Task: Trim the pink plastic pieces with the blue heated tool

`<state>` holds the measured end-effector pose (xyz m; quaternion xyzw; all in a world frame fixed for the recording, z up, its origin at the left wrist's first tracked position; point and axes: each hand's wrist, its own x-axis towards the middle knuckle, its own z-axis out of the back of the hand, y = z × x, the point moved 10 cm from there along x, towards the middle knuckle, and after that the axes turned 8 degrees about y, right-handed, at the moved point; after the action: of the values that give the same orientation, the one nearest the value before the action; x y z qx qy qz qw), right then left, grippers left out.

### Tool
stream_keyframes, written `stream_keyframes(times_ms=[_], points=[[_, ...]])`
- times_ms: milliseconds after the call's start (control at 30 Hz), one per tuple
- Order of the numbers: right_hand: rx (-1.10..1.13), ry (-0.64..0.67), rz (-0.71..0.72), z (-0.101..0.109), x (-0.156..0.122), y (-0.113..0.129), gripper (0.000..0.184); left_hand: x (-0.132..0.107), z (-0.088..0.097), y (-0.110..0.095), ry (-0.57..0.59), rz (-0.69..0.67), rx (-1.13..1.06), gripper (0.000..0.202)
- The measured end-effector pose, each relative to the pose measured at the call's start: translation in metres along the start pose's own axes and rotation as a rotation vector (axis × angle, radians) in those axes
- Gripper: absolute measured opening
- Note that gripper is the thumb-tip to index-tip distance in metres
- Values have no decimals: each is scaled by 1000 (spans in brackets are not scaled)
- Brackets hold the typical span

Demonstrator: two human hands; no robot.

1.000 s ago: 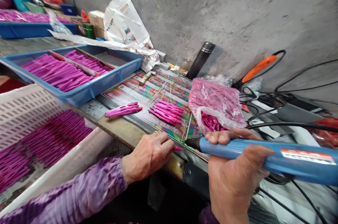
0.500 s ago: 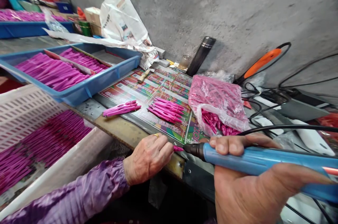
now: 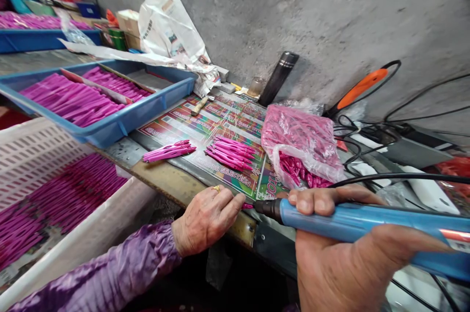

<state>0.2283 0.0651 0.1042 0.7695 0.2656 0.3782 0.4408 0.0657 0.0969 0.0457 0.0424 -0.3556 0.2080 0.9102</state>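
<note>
My left hand [image 3: 205, 219] is closed in a pinch at the table's front edge. From its fingers pokes the tip of a slim pink piece [image 3: 247, 206]; most of that piece is hidden. My right hand [image 3: 338, 268] wraps round a blue electric screwdriver [image 3: 338, 221], held level with its black nose pointing left. The nose end meets the pink tip, or nearly so; the exact contact is too small to tell. Behind my hands, two bundles of slim pink pieces, a smaller one [image 3: 169, 151] and a larger one [image 3: 230, 153], lie on a printed sheet [image 3: 235, 179].
A clear bag [image 3: 301, 131] of pink parts lies behind the screwdriver. At left are a blue divided tray [image 3: 121, 128] and a white crate [image 3: 110, 214], both holding pink pieces. A black cylinder [image 3: 279, 78], orange-handled tool [image 3: 363, 88] and cables [image 3: 396, 176] are near the wall.
The screwdriver and my right hand have shifted slightly left, towards my left hand. Less of the pink tip shows, and a left finger reaches a little further along it.
</note>
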Motion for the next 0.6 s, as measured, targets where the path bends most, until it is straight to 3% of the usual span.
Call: stream_keyframes(times_ms=[600], points=[[-37, 41, 50, 10, 1, 4, 64, -2, -4, -1, 23, -45, 2, 15]])
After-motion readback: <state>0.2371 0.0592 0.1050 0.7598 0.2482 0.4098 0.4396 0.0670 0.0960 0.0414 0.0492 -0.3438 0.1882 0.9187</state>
